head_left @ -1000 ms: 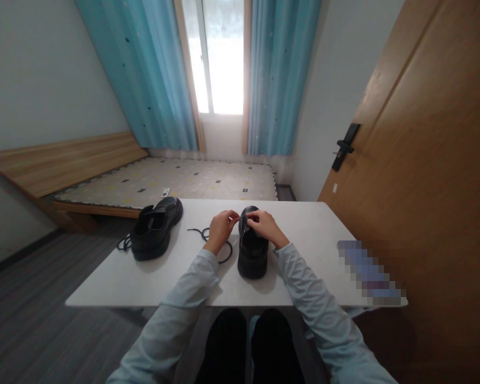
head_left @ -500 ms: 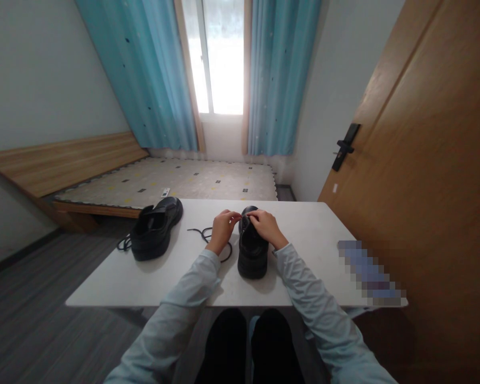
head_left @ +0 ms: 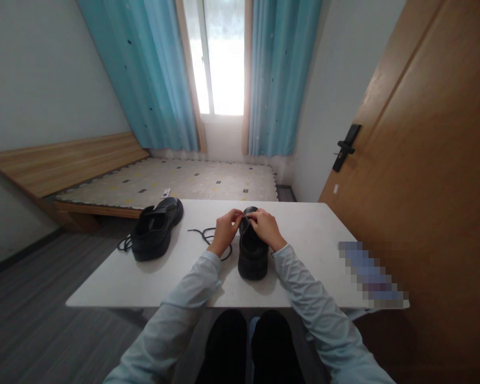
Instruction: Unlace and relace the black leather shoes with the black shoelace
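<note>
Black shoe [head_left: 253,262]: left hand [head_left: 226,228] and right hand [head_left: 267,229] at its front, each grip bunched, hold unclear.

tabletop [head_left: 312,229] in the foreground, bearing a central shoe [head_left: 253,266], a second shoe [head_left: 151,248] at left, and a lace [head_left: 202,232] between the two; bed [head_left: 208,176] behind the tabletop, window [head_left: 226,69] beyond the bed, door [head_left: 436,160] at right.

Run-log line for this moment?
left hand: at front of smooth black shoe | right hand: likewise | thin black lace: on white table | second black shoe: table's left side
</note>
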Available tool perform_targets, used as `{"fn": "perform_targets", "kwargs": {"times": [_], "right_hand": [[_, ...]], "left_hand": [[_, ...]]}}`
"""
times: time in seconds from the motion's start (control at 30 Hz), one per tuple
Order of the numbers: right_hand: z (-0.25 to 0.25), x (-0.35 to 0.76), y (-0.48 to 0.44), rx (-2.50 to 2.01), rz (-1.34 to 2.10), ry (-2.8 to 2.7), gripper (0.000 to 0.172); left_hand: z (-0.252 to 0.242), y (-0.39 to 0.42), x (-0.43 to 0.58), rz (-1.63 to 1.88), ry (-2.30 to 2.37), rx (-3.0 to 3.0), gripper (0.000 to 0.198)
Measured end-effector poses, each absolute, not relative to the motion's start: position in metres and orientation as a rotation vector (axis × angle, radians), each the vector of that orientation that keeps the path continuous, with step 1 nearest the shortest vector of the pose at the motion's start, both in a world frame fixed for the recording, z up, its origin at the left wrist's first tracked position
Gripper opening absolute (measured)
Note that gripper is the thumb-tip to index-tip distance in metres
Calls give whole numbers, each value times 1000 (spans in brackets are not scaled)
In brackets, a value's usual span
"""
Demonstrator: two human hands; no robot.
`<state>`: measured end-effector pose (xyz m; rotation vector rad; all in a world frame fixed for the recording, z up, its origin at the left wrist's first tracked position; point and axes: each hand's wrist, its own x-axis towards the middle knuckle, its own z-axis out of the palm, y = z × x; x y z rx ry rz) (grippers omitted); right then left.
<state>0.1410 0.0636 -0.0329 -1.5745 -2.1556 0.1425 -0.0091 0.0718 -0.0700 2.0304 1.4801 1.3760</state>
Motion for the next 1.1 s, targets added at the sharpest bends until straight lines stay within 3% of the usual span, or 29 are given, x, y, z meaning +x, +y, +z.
{"fn": "perform_targets", "kwargs": {"times": [0.4,0.87,1.1], "right_hand": [[-29,138,60,-1651,42,-2119,23],[-27,133,61,-1688,50,-2084,25],[-35,140,66,-1527,168,-1896,16]], "left_hand": [[-66,70,-9,1311,1347,2248,35],[-63,69,-8,1277,1345,2232,31],[-68,72,-3,1327,1312,2186,29]]}}
